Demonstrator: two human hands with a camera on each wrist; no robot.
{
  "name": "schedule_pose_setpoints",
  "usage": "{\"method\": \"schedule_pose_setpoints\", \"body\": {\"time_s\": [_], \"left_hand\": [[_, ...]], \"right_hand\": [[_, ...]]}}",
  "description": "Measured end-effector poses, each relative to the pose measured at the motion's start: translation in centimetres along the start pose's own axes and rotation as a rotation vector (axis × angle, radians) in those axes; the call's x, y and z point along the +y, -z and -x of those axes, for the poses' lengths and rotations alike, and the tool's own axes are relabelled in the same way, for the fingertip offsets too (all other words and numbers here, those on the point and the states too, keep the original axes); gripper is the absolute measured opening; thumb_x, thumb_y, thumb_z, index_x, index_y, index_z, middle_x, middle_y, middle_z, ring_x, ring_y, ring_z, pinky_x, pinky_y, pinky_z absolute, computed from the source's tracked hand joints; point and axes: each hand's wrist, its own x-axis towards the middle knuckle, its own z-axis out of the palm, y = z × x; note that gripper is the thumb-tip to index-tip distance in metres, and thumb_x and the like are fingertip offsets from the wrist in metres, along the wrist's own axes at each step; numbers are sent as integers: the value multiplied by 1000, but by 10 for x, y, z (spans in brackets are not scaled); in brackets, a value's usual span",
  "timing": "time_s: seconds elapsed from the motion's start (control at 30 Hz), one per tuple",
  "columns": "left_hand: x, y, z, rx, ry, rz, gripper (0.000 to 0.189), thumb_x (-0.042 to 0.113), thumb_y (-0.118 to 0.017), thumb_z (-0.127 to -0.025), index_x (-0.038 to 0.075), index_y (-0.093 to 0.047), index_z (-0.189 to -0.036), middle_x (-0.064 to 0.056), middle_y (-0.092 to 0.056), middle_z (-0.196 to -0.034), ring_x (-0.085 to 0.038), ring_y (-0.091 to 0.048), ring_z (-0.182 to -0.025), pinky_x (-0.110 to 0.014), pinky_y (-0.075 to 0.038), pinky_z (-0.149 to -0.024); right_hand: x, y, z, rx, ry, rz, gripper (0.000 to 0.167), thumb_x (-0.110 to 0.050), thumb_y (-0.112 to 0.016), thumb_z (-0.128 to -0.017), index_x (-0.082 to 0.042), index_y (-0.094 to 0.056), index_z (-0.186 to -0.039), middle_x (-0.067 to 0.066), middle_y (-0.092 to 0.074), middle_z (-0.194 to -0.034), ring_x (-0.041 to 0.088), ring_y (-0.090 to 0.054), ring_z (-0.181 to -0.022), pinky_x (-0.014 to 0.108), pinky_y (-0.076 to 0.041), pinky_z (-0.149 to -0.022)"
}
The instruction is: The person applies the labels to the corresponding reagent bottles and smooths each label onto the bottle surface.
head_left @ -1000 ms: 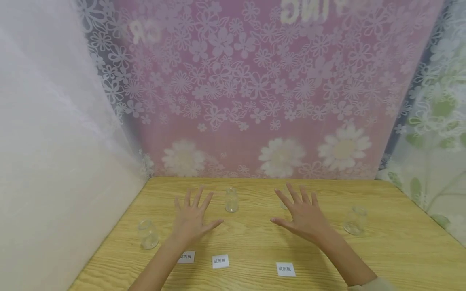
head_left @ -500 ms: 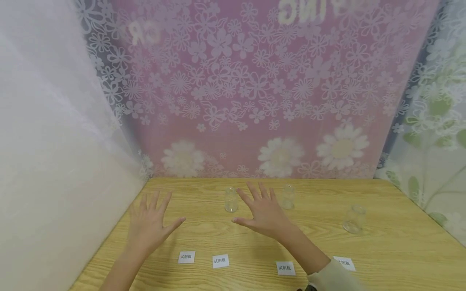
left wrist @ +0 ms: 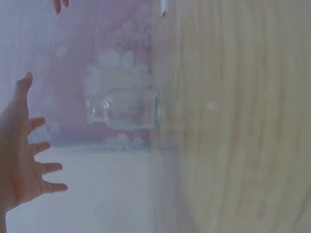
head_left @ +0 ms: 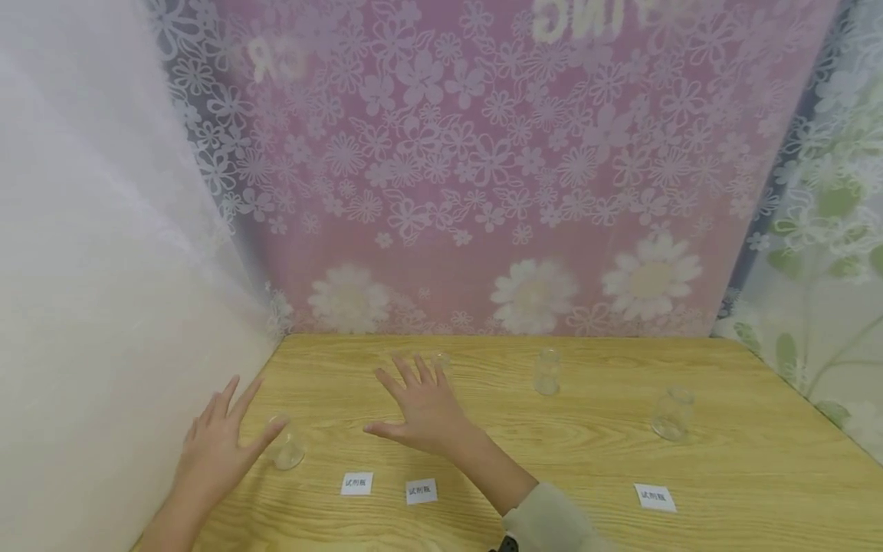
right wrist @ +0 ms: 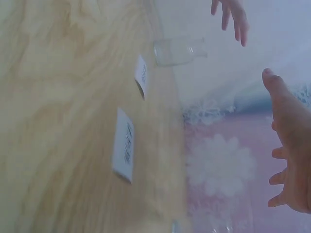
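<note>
One left hand (head_left: 212,451), one right hand (head_left: 424,414): hovering, gripping nothing.
Left jar (head_left: 288,454): could be toppling if thumb (head_left: 260,441) is dipping.

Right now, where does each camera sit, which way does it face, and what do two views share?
Head: on the head, facing forward and down over the table; left hand, right hand, forearms show.
Left wrist: on that wrist, sideways, facing a glass bottle; left hand and other fingertips show.
Right wrist: on that wrist, sideways, facing two white cards; right hand and other fingers show.
Shared by head and right wrist: white cards.
</note>
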Motion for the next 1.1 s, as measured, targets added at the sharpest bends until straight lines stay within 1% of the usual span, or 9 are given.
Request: {"method": "schedule_pose_setpoints", "body": {"time_s": [0.13,0.23,0.33,0.43,0.6,0.77,0.87,1.0,1.1], "left_hand": [[-17,-4,3,-27,9,71,73,45,-54,-90,15,-21,-147,-22,-16,-146,-56,-24,-119,-74,-21,-82],[-28,-8,4,-43,-3,152,69,39,-56,-90,10,-24,-145,-24,-18,-145,-56,-24,-120,-76,-22,-80],[-38,-15,4,-25,-33,232,65,31,-60,-89,3,-31,-141,-27,-24,-141,-54,-25,-120,-75,-25,-79],[-47,-24,6,-1,-53,311,59,24,-62,-89,-1,-36,-136,-29,-29,-137,-52,-31,-117,-71,-29,-82],[-59,-39,9,-9,-64,424,54,16,-61,-89,-2,-38,-134,-30,-37,-132,-49,-41,-111,-64,-37,-83],[-63,-46,9,-41,-33,534,51,13,-60,-90,-3,-38,-134,-27,-42,-129,-47,-46,-108,-53,-43,-83],[-66,-49,10,-62,-10,623,49,10,-60,-90,-5,-40,-132,-27,-43,-128,-47,-48,-107,-45,-48,-80],[-69,-53,10,-100,50,696,48,13,-61,-89,-3,-42,-131,-25,-43,-130,-44,-49,-107,-41,-50,-77],[-69,-56,10,-113,88,742,47,15,-62,-89,-2,-45,-130,-23,-45,-128,-37,-51,-106,-37,-51,-76]], "right_hand": [[-21,-16,-14,-1,16,-45,78,-72,-35,-83,-27,-23,-146,7,-19,-149,37,-18,-133,58,-21,-100],[-34,-28,-23,-4,23,-100,78,-71,-37,-83,-26,-26,-145,8,-24,-148,36,-22,-132,56,-25,-100],[-46,-39,-29,-13,17,-200,77,-69,-40,-83,-23,-30,-144,9,-27,-146,35,-26,-130,55,-26,-100],[-55,-51,-33,-7,21,-276,76,-66,-43,-84,-18,-34,-142,10,-31,-144,34,-31,-128,53,-30,-99],[-69,-69,-40,16,22,-398,70,-58,-48,-86,-12,-38,-139,9,-39,-139,29,-41,-122,46,-40,-92],[-86,-81,-46,-39,-67,-636,62,-48,-54,-87,-14,-40,-137,2,-42,-137,24,-43,-120,40,-43,-91],[-94,-89,-50,-58,-123,-770,58,-44,-57,-87,-13,-43,-135,3,-46,-133,21,-48,-115,36,-45,-89],[-101,-94,-53,-43,-157,-884,51,-36,-60,-88,-11,-48,-131,6,-53,-126,17,-57,-101,29,-49,-79],[-104,-96,-55,-30,-169,-911,46,-32,-60,-89,-11,-50,-129,6,-56,-122,17,-59,-98,28,-51,-75]]}}
